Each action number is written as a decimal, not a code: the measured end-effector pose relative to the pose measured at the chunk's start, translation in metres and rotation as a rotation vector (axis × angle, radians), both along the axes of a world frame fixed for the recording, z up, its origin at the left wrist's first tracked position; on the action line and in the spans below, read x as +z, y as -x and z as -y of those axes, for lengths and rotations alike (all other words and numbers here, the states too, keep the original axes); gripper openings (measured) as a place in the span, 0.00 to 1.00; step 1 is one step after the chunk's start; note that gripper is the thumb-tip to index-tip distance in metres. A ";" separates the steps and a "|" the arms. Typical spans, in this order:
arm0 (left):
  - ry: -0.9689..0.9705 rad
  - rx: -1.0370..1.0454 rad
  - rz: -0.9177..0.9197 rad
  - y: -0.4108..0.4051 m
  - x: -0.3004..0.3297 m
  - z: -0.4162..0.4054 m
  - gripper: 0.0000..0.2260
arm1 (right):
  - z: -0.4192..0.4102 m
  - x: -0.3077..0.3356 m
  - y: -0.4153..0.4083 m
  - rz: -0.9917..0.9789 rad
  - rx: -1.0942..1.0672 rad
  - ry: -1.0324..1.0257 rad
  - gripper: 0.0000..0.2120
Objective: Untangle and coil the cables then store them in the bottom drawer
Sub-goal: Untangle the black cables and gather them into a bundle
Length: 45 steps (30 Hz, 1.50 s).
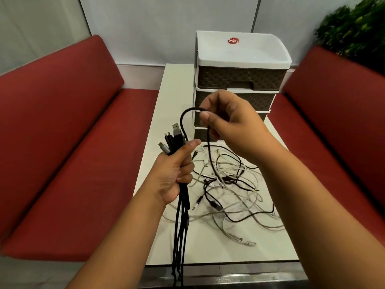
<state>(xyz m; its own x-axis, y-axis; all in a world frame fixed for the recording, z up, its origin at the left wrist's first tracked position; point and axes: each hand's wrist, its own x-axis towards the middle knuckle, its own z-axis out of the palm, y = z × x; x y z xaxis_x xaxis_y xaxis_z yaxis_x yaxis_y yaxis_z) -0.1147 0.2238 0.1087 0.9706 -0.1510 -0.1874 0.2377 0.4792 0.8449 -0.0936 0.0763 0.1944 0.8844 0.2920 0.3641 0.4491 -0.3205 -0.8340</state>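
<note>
Head: cable bundle (179, 197) vertical, plugs up.

One readable mark only: red oval sticker (233, 41) with white script "Uniplus", stuck on the white top of the drawer unit (241, 59), near its back edge. Nothing legible on the cables (229, 190) or their plugs.

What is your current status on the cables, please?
Left hand grips black cable bundle. Right hand pinches one black cable. Tangle on table; bottom drawer shut.
</note>
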 end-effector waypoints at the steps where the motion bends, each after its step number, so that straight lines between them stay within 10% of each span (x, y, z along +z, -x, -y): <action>1: -0.001 -0.034 0.012 0.001 0.001 0.004 0.20 | -0.002 0.001 0.001 -0.014 0.023 -0.051 0.02; 10: -0.007 -0.020 0.050 0.004 0.002 0.017 0.08 | 0.013 -0.035 0.000 -0.195 -0.010 -0.481 0.08; 16: 0.024 -0.007 0.076 0.002 0.006 0.008 0.08 | 0.030 -0.140 0.023 -0.169 -0.047 0.469 0.08; 26: 0.065 0.072 0.083 0.000 0.008 0.001 0.08 | 0.088 -0.158 -0.012 -0.024 -0.273 0.756 0.07; 45: 0.083 0.104 0.056 0.011 0.010 0.014 0.09 | 0.092 -0.048 0.005 0.502 -0.444 0.003 0.08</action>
